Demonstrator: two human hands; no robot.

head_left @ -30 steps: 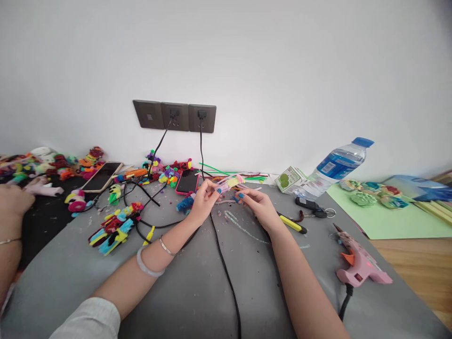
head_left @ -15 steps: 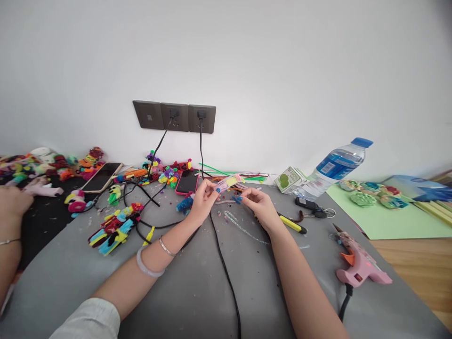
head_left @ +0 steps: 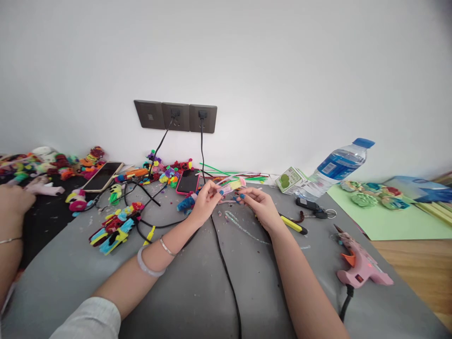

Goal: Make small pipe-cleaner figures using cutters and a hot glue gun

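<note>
My left hand (head_left: 204, 201) pinches a small pink and yellow pipe-cleaner piece (head_left: 233, 185) above the grey mat (head_left: 197, 282). Facing it, my right hand (head_left: 259, 205) has its fingers closed on the other end of the same piece and on a thin pink strand. Both hands have blue-painted nails. Two bracelets sit on my left wrist. A black cable (head_left: 222, 263) runs under my hands toward me.
A pink glue gun (head_left: 360, 263) lies at the right, with a yellow-handled tool (head_left: 293, 224), keys and a tilted water bottle (head_left: 334, 167) beyond. Finished colourful pieces (head_left: 116, 228), two phones and cables crowd the left. Another person's hand (head_left: 12, 202) rests at far left. Green paper (head_left: 395, 219) lies right.
My hands have shifted very slightly while working the small piece between the fingertips; the right fingers have moved closer to the left hand. Nothing else has moved.
</note>
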